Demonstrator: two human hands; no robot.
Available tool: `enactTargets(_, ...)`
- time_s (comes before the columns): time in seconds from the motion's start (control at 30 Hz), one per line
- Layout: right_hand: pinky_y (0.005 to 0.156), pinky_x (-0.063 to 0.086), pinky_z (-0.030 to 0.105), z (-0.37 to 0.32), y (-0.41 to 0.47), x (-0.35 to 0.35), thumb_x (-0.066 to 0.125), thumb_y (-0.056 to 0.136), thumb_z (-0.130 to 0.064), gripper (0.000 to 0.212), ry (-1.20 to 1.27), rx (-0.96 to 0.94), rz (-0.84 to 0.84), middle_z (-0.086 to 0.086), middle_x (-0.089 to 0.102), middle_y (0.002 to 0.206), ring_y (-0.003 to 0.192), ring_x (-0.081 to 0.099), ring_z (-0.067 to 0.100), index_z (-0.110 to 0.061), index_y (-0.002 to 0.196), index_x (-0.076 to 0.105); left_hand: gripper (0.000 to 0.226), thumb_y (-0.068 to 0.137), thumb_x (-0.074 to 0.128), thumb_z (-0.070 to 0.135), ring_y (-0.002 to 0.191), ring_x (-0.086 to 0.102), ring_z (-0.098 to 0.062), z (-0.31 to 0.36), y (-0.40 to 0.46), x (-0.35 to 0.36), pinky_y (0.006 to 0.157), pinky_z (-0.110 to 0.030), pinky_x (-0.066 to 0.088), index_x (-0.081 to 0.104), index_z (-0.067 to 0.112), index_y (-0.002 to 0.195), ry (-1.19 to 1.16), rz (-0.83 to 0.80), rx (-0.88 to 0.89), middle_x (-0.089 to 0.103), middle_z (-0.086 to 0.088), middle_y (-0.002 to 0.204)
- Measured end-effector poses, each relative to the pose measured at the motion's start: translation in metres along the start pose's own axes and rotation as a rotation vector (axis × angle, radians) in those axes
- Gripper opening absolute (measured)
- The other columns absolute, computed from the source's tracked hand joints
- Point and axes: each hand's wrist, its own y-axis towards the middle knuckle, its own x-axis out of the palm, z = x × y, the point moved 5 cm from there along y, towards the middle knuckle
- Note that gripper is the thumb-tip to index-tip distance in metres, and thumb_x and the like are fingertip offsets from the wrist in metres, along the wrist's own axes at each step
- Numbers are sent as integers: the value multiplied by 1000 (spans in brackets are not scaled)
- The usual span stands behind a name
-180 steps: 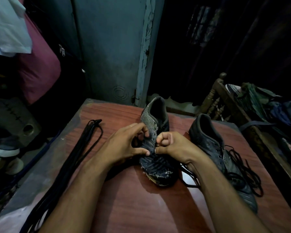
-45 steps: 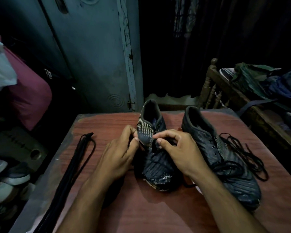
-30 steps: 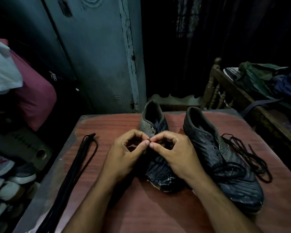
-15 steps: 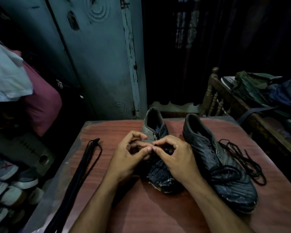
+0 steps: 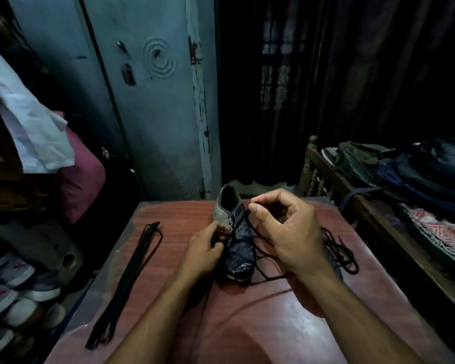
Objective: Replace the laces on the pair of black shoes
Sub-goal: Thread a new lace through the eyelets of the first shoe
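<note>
1. Head view shows the black shoe standing toe toward the person on the reddish wooden table, placed centrally so both hands can reach its eyelets.
2. The right hand is raised above the shoe's collar, thumb and forefinger pinching the old black lace. The lace runs taut from the pinch down to the eyelet area, which suggests it is being drawn out.
3. The left hand sits low against the shoe's left side, fingers curled at the eyelet row. It looks like a brace against the pull; whether it also pinches the lace I cannot tell.
4. The hands are apart, one high and one low, so that the lace has room to travel.
5. A slack part of the same lace loops over the table before the toe.
6. The second shoe is almost wholly hidden behind the right hand; its loose lace lies heaped on the table to the right.
7. The bundle of new laces lies straight along the table's left edge, well apart from the shoes, probably kept aside to avoid tangling until the old laces are out.
</note>
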Motion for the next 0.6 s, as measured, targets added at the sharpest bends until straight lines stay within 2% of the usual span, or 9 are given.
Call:
enactTargets(0.1, 71, 53, 19, -21, -3, -15, 76, 89, -10, 8, 109, -13, 40, -6, 75, 83, 78, 70, 6, -18, 88, 75, 48, 79, 52, -10, 100, 67, -3, 6, 0, 3, 93, -27, 53, 64, 32, 101, 48, -14, -30, 72, 12, 101)
enactTargets(0.17, 72, 55, 23, -27, -9, -20, 76, 89, -8, 5, 154, 1, 43, -2, 75, 83, 78, 70, 10, -13, 89, 74, 48, 81, 50, -11, 107, 67, -11, 14, -2, 3, 94, -21, 51, 63, 31, 102, 55, -18, -45, 70, 7, 106)
enactTargets(0.23, 73, 57, 27, -29, -16, -25, 76, 89, -7, 6, 153, 5, 39, 0, 75, 84, 79, 71, 13, -13, 90, 74, 40, 84, 50, -1, 110, 64, -12, 40, -8, -4, 100, -30, 50, 64, 28, 107, 53, 31, 44, 69, 6, 112)
enactTargets(0.3, 75, 59, 32, -28, -22, -29, 76, 89, -7, 9, 141, 16, 31, -1, 75, 85, 81, 72, 14, -16, 90, 74, 37, 88, 48, 10, 117, 62, -11, 83, -24, -12, 104, -39, 50, 64, 23, 119, -122, 44, 201, 68, 6, 119)
enactTargets(0.33, 77, 60, 36, -28, -23, -32, 76, 89, -8, 10, 132, 20, 31, -1, 76, 86, 82, 73, 15, -18, 91, 75, 36, 93, 49, 14, 119, 63, -14, 107, -34, -14, 104, -38, 50, 62, 22, 125, -282, 15, 258, 69, 4, 121)
enactTargets(0.4, 80, 61, 44, -26, -24, -35, 77, 89, -8, 12, 131, 41, 27, 0, 77, 88, 85, 75, 18, -19, 91, 76, 33, 96, 60, 23, 114, 66, -19, 148, -52, -18, 99, -35, 54, 59, 23, 129, -470, -26, 356, 69, -1, 116)
enactTargets(0.53, 83, 60, 53, -26, -28, -38, 77, 87, -6, 12, 206, 101, 22, 6, 78, 89, 88, 76, 25, -18, 89, 78, 30, 88, 78, 21, 97, 68, -21, 164, -62, -18, 88, -47, 58, 72, 22, 118, -466, 65, 421, 70, 0, 106)
enactTargets(0.6, 83, 61, 52, -25, -32, -39, 77, 86, -6, 9, 249, 137, 20, 8, 78, 89, 88, 76, 27, -15, 88, 78, 31, 86, 79, 17, 97, 68, -19, 157, -60, -18, 87, -43, 57, 75, 16, 117, -525, 56, 404, 71, 3, 103)
